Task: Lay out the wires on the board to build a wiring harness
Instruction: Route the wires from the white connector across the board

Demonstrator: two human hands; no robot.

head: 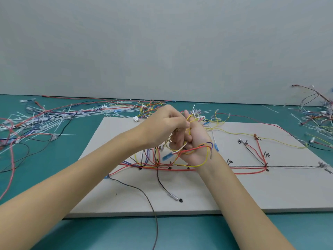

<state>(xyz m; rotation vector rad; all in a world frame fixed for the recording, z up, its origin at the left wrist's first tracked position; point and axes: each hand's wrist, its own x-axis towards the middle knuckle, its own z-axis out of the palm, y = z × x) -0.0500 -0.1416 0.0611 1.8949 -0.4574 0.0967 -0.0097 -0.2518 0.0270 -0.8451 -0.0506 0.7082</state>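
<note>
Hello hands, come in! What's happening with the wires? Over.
Left hand pinching yellow wire. Right hand holding tangled wire bundle above board. Loops wrapped round right wrist.

Background: plain, matt pale grey wall fills upper half of view, w/o markings. It meets a flat teal-green tabletop along a straight horizontal seam. Lighting soft and even, approx. overhead; shadows faint, seen only as a thin dark band on the tabletop.
</note>
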